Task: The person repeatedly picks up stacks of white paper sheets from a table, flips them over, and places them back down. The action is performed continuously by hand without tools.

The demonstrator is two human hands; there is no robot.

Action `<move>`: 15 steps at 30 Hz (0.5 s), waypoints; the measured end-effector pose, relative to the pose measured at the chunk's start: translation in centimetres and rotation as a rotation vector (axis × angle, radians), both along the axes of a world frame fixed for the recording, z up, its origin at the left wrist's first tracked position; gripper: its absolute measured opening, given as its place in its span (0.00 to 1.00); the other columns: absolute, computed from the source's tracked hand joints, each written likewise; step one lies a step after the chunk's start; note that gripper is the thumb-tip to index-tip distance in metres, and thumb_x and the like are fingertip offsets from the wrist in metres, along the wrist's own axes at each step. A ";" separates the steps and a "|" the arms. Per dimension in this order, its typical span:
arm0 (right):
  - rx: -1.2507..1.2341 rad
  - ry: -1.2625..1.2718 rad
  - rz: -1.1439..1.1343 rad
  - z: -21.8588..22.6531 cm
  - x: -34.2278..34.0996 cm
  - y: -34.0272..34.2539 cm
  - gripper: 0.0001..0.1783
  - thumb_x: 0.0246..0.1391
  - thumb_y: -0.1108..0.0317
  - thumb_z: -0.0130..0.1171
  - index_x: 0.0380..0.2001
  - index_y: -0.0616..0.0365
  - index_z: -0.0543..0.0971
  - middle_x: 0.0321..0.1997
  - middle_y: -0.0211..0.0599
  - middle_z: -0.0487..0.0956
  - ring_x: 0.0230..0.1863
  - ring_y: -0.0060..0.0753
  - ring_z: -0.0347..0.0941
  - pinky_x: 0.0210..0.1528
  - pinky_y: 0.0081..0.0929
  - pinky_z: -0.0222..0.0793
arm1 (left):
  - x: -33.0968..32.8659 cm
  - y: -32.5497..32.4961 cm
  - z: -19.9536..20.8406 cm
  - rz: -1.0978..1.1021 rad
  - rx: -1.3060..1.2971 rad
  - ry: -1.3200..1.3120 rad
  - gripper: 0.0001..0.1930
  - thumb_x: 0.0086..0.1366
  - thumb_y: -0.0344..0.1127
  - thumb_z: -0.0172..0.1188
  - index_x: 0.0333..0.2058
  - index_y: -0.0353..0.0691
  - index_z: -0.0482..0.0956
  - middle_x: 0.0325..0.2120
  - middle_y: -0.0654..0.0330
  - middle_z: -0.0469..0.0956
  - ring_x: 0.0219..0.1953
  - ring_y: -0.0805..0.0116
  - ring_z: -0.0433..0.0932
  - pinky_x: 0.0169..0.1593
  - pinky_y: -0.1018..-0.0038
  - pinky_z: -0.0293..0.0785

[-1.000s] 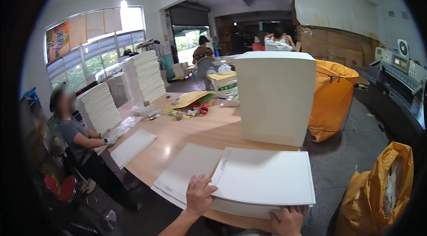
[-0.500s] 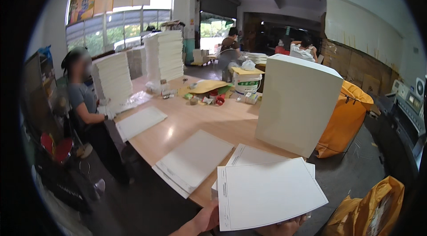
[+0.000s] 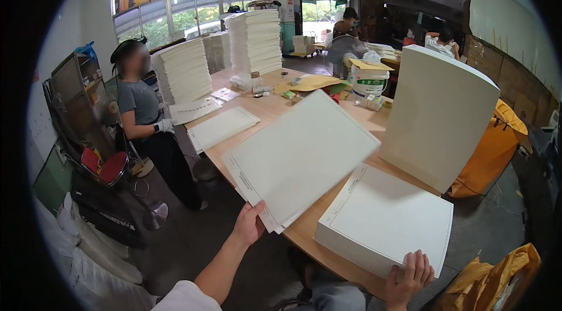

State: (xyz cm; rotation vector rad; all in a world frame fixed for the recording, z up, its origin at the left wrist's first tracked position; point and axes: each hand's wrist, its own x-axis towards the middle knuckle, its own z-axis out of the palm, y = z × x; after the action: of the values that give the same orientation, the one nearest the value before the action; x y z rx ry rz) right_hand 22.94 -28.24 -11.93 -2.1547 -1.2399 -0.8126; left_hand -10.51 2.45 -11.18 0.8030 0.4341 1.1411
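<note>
Over the table (image 3: 274,114), left of a paper stack (image 3: 386,211), a sheet (image 3: 304,159) runs lengthwise from its printed end, lower left, toward upper right, white and thinly bordered. The left grip (image 3: 250,223) pinches its near corner; the right grip (image 3: 411,276) touches the stack, its hold unclear.

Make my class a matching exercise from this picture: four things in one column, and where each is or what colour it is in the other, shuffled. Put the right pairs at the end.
Column one
1. Left hand
2. Right hand
3. Bucket
4. Stool seat

Column two
A. Red
B. Against the near side of the thick, low paper stack
C. Mostly white, with green markings
D. Thumb on the near edge of the paper sheet at the picture's centre

Right pairs: 1-D; 2-B; 3-C; 4-A
</note>
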 end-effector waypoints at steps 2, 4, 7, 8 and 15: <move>-0.010 0.008 0.019 0.2 -0.3 0.3 0.26 0.62 0.53 0.66 0.61 0.47 0.83 0.69 0.39 0.80 0.72 0.45 0.72 0.73 0.51 0.58 | -0.7 1.7 -1.9 0.066 -0.049 -0.009 0.19 0.80 0.32 0.53 0.65 0.36 0.72 0.60 0.55 0.81 0.61 0.58 0.82 0.66 0.57 0.78; -0.014 0.008 0.022 0.1 -0.3 0.2 0.26 0.65 0.51 0.64 0.63 0.46 0.82 0.71 0.37 0.79 0.72 0.44 0.71 0.74 0.50 0.57 | -0.8 3.4 -4.4 0.088 -0.133 0.036 0.19 0.81 0.33 0.54 0.66 0.37 0.72 0.61 0.55 0.80 0.61 0.56 0.81 0.65 0.55 0.79; 0.005 -0.027 0.027 -0.9 0.4 0.4 0.26 0.69 0.48 0.60 0.64 0.46 0.82 0.72 0.36 0.78 0.72 0.41 0.71 0.74 0.49 0.56 | -0.8 4.8 -8.0 0.092 -0.282 0.167 0.20 0.81 0.35 0.53 0.67 0.37 0.70 0.62 0.54 0.79 0.62 0.53 0.80 0.63 0.51 0.80; 0.012 -0.023 0.025 -1.1 0.4 0.4 0.26 0.70 0.47 0.59 0.64 0.45 0.82 0.72 0.35 0.78 0.72 0.40 0.71 0.74 0.49 0.55 | -0.6 4.9 -8.5 0.098 -0.319 0.202 0.20 0.81 0.35 0.53 0.67 0.37 0.70 0.62 0.53 0.79 0.61 0.52 0.80 0.62 0.50 0.80; -0.005 -0.024 0.036 0.1 0.5 0.4 0.27 0.65 0.52 0.60 0.61 0.54 0.81 0.69 0.47 0.78 0.72 0.51 0.70 0.75 0.53 0.54 | 0.0 4.9 -9.5 0.123 -0.358 0.314 0.18 0.81 0.41 0.55 0.62 0.39 0.74 0.54 0.56 0.83 0.54 0.58 0.84 0.55 0.54 0.83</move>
State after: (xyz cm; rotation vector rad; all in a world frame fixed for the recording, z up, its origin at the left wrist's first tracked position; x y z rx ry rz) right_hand 23.44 -27.84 -11.84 -2.1268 -1.2903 -0.8234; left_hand -10.55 7.30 -20.68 0.6460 0.9324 1.0121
